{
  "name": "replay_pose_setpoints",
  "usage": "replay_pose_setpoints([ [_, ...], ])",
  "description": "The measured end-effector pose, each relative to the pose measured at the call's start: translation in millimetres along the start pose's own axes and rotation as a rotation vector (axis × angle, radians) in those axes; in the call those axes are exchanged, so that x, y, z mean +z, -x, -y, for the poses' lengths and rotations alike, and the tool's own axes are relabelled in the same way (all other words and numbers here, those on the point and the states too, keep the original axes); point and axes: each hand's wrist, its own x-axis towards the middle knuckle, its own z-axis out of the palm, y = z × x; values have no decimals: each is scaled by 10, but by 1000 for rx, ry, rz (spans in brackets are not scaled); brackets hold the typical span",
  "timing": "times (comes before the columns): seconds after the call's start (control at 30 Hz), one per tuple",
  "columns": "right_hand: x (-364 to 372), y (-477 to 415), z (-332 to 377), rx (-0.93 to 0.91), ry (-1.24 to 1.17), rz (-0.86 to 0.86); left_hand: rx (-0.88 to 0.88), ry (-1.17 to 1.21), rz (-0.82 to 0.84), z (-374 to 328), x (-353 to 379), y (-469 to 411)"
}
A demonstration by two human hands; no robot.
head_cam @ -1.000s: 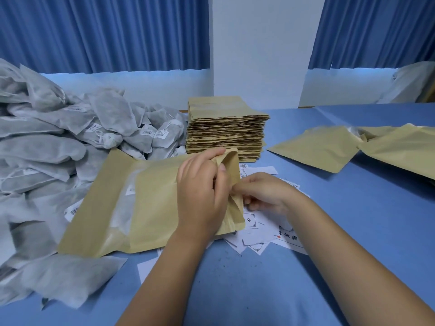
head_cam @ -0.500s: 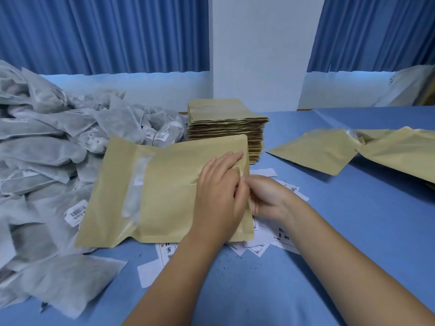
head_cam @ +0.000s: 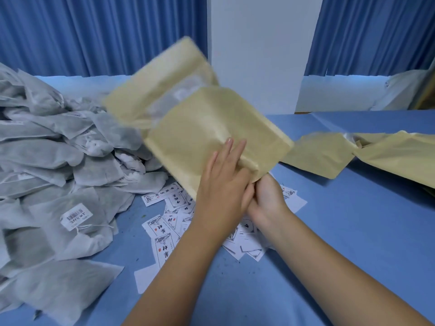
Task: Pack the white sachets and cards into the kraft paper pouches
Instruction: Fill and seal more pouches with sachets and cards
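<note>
Centrally, the seemingly light, limp kraft pouch (head_cam: 211,137) is held above the tabletop (head_cam: 353,231): left hand (head_cam: 223,184) flat with straight fingers (head_cam: 228,147) on its face, right hand (head_cam: 266,198) pinching the lower corner, probably the firmest hold on creasing paper.

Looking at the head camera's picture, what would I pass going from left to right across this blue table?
Heap of grey-white fabric sachets → blurred tan kraft paper pouch held up mid-table → flat tan kraft pouches lying at right. White printed cards overlap the held pouch, so omitted.
</note>
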Motion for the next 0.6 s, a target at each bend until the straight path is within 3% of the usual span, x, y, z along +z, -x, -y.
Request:
replay_pose_setpoints([
  [0.13, -19, -42, 27, 65, -203, -38, -176, 12, 101, 76, 52, 18],
  [0.23, -26, -44, -65, 176, -114, -45, -301, 51, 218, 142, 62, 65],
  [0.33, 4, -3, -102, 268, 38, 37, -278, -44, 296, 271, 32, 89],
  [0.47, 28, 49, -14, 273, 182, 238, -244, -145, 214, 354, -13, 96],
  [0.53, 35, 35, 55, 231, 277, 193, -243, -181, 155, 366, -23, 109],
  [0.6, -24, -21, 116, 158, 403, 35, -239, -213, 112, 386, -45, 123],
])
